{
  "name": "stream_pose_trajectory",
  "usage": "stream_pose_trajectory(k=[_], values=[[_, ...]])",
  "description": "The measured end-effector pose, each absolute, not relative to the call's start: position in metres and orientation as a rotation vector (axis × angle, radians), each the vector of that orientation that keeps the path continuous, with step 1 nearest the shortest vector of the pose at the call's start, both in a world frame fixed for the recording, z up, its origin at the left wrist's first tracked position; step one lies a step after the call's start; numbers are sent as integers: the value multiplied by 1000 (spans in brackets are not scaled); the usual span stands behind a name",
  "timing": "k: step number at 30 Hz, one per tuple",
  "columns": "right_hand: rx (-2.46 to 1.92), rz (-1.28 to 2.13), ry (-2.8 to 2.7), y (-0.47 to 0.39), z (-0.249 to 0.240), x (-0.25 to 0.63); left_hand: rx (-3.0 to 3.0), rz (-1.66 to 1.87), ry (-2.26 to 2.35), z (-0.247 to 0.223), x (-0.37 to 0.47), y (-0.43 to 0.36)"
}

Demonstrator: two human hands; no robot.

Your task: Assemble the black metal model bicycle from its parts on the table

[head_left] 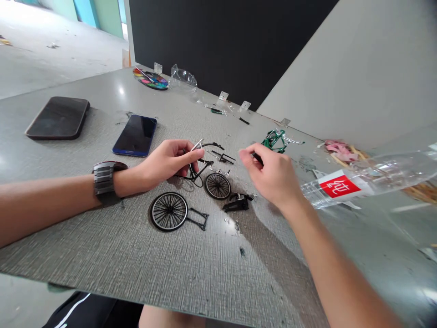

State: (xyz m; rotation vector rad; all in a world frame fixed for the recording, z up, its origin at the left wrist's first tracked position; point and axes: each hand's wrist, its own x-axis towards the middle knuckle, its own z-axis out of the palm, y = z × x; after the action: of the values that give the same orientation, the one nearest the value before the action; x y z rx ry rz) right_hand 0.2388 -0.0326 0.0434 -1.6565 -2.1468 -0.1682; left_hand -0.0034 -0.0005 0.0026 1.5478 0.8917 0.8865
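Note:
My left hand (170,159) is closed in a pinch at the black model bicycle frame (195,175), part of which the fingers hide. A thin silvery piece (197,145) sticks up from the fingertips. To the right, my right hand (269,168) is curled, raised above the table, with a short black piece (257,158) showing in it; its kind is unclear. Between the hands lie a small spoked wheel (217,186), a curved black mudguard (213,145) and thin black parts (223,157). Nearer me are a wheel (169,211) with a black bracket (199,218) and a black part (236,203).
On the grey table (112,255) lie a blue phone (135,135), a dark flat device (58,118), a paint palette (150,78) and a green model bicycle frame (274,141). A clear bottle (382,175) with a red label lies at right. A dark panel (218,41) stands behind.

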Motion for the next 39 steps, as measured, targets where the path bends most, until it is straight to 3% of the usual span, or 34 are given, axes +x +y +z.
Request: stream_pose_trajectory(k=[17,29,39], values=[[-1947,336,-2466,-22,32,268,1552,853,885,0,-4,2],[-1725,101,-2258,-1,6,282,1474,865,760,0,-2,9],[-1405,5,-1894,-24,34,242,1430,873,802,2,1,7]])
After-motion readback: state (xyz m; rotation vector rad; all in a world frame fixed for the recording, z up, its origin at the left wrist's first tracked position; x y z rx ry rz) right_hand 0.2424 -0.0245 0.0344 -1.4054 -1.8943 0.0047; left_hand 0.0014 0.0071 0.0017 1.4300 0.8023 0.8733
